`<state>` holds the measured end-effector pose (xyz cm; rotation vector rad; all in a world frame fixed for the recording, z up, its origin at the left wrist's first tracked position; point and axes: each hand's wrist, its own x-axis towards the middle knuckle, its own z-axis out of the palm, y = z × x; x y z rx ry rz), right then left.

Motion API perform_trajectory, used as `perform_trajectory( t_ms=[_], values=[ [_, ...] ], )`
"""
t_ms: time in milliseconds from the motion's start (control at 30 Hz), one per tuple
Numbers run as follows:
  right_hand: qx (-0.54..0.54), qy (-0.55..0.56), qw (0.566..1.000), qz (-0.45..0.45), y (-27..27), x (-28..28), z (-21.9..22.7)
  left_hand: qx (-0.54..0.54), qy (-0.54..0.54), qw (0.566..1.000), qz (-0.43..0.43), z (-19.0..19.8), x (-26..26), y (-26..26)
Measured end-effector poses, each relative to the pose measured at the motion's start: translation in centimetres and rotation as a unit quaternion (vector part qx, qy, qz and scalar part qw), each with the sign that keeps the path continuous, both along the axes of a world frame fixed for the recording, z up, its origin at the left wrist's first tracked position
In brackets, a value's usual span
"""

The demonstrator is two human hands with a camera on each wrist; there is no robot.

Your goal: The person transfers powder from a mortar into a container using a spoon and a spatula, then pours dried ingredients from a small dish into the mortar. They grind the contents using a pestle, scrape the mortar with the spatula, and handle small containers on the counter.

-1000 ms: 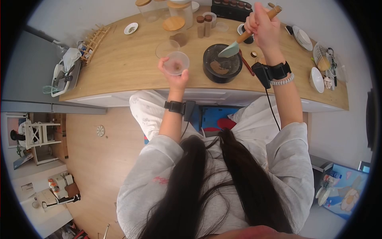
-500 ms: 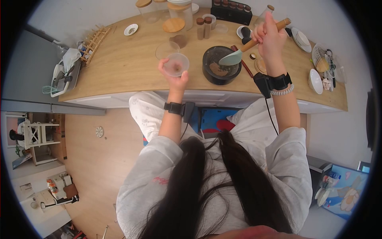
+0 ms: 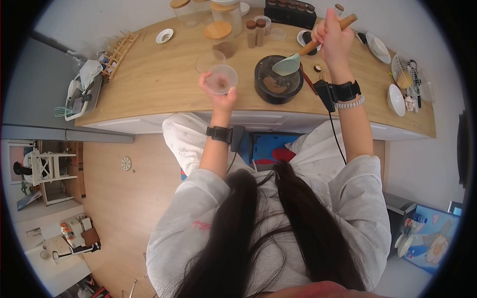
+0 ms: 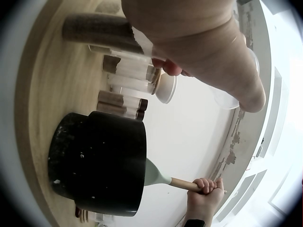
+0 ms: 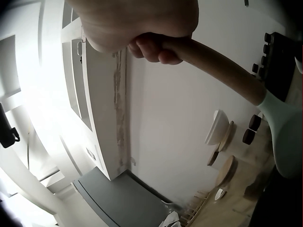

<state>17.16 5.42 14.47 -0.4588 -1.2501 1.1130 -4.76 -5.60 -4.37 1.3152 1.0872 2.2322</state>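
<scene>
My left hand (image 3: 223, 101) holds a small clear plastic cup (image 3: 221, 75) above the counter's front edge, thumb and fingers around its sides. A little brown residue shows in its bottom. My right hand (image 3: 335, 43) grips the wooden handle of a spatula (image 3: 286, 65) with a pale green head. That head slants down over the rim of a black stone mortar (image 3: 263, 88), to the right of the cup. Brown powder (image 3: 275, 85) lies in the mortar's bowl. From the side, in the left wrist view, the green head (image 4: 153, 174) meets the rim and its tip is hidden.
Behind the cup are a round clear lid (image 3: 201, 63) and a wood-lidded jar (image 3: 217, 31). Two brown-capped spice jars (image 3: 256, 34) stand behind the mortar, a black spice rack (image 3: 289, 14) farther back. White bowls (image 3: 396, 99) and a wire basket (image 3: 401, 68) are at right.
The spatula first swung right and toward me, then came back left over the mortar with my right hand. My left hand and the cup have stayed almost still.
</scene>
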Motion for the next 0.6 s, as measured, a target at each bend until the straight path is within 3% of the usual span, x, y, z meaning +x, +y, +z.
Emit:
perform_trajectory(
  t_ms=[367,600],
  values=[
    [-0.069,0.026,0.995,-0.067,1.6,1.2,-1.8,0.003,0.002,1.0,-0.016,0.1,-0.1,-0.1],
    [-0.079,0.058,0.988,-0.119,-1.0,1.6,-1.8,0.011,0.026,1.0,-0.002,0.0,-0.1,0.1]
  ],
)
